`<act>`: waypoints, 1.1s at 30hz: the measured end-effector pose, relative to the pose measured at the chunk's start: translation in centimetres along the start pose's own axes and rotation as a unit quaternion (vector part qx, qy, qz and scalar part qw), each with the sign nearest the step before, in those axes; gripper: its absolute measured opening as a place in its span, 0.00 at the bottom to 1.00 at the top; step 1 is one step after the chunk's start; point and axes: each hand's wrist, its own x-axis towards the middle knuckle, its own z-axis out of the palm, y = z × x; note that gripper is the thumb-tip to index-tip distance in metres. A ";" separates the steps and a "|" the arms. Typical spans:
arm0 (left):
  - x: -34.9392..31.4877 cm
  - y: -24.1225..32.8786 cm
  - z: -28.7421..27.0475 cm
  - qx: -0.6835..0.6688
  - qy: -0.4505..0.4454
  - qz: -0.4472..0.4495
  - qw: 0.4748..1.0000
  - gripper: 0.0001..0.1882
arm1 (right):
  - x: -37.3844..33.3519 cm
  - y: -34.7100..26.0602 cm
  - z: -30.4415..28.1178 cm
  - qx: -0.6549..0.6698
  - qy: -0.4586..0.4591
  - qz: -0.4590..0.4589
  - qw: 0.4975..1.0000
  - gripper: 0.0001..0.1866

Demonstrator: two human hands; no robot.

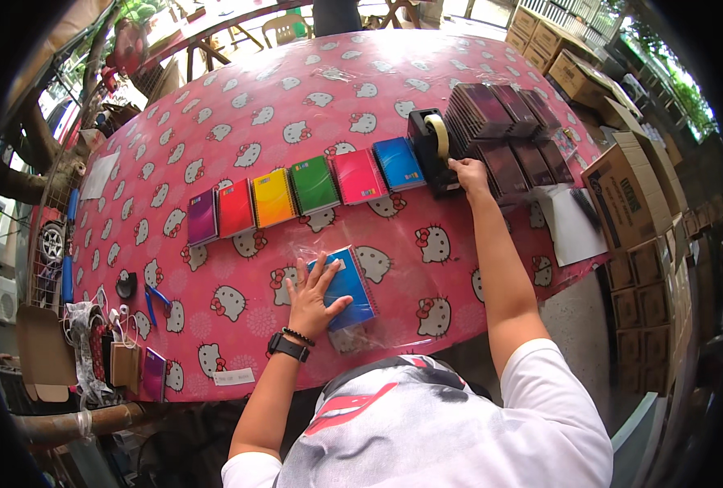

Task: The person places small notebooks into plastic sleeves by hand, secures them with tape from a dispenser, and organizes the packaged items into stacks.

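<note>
My left hand [314,297] lies with fingers spread over a blue spiral notebook [350,286] near the table's front edge. Clear plastic wrap [329,246] shows around that notebook. To the upper right, my right hand [470,174] reaches to a black tape dispenser [422,146], its fingers pinched at the front of the roll of tape [438,134]. The short piece of tape between the fingertips is too small to see clearly. Left of the dispenser runs a row of spiral notebooks, from a purple notebook [202,218] to another blue notebook [399,163].
Stacks of dark packed notebooks [508,122] stand right of the dispenser. A white sheet [571,226] lies beyond them by cardboard boxes [628,191]. Blue-handled pliers [156,303], a black round object [126,285] and an open carton [46,350] sit at the left.
</note>
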 end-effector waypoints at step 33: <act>-0.1 -0.8 0.0 -0.001 -0.009 -0.017 1.000 0.40 | -25.5 -8.7 9.5 -0.396 -0.322 -0.211 0.834 0.29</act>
